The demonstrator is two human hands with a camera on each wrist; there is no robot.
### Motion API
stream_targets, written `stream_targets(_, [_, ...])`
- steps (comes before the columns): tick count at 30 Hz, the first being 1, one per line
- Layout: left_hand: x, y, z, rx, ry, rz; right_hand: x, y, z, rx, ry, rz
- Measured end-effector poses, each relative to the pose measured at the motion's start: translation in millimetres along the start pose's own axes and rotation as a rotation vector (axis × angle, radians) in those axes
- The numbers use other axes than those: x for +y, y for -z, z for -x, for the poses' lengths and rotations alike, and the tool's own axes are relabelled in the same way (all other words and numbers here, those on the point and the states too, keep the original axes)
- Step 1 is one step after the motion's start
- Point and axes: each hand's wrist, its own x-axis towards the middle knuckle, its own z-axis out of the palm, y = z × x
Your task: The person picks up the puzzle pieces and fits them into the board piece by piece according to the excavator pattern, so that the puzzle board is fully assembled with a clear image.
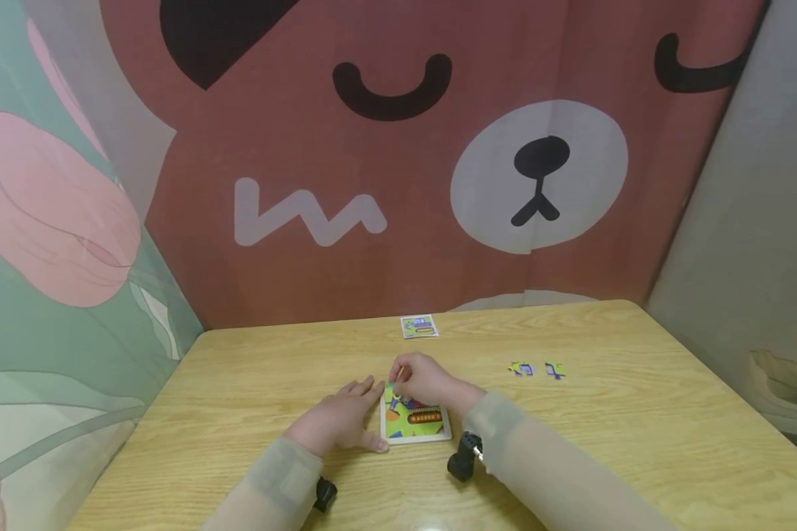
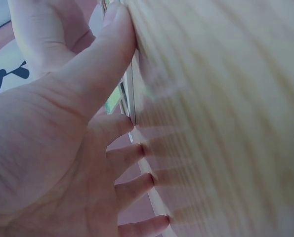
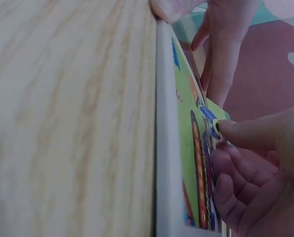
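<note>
Through my feed the largest thing is the bear mural (image 1: 372,280) on the wall, with the wooden table (image 1: 252,413) standing in front of it. On the table I have the left hand (image 1: 339,420) with its fingers spread and fairly straight, and the right hand (image 1: 428,376) with its fingertips drawn together in a pinch. Between them lies the puzzle board (image 1: 418,441), flat, a pale rim round a green picture; the left thumb touches its near left corner, and the left fingers rest beside its left edge. Beyond it, near the table's far edge, I see a printed card (image 1: 419,326). To the right, well apart from the board, lie two loose pieces, one nearer (image 1: 522,369) and one farther right (image 1: 555,370). Smallest of all I make out the pinched piece (image 3: 210,114) in the right fingertips, over the board's far left part. I judge the step in hand to be seating that piece; the next move calls for a braced board, matched edges and a light press down.
</note>
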Motion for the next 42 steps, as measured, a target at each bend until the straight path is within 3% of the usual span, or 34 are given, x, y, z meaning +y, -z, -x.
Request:
stream_targets(6, [0.0,-1.0,-0.1,0.004,0.004,-0.007,-2,-2,1.7,0.001,0.014,0.147])
stream_targets(25, [1.8,1.2,2.6,0.012,-0.005,0.033,-7,-5,9.8,0.000,0.021,0.259])
stream_targets(28, [1.6,0.6,2.4,0.011,-0.005,0.031,-11,-4,13.5,-0.010,0.065,0.375])
stream_targets(32, [1.1,0.1,2.0,0.012,-0.008,0.026,-18,-4,19.2,-0.011,0.194,0.612])
stream_targets(35, [0.8,0.1,1.4,0.015,-0.009,0.027,-21,-5,22.0,-0.015,0.255,0.700])
stream_targets(39, [1.0,0.1,1.7,0.014,-0.001,0.031,-21,-4,24.6,-0.027,0.244,0.670])
stream_targets(42, [1.1,-0.4,1.8,0.013,0.003,0.035,-19,2,25.8,-0.035,0.228,0.584])
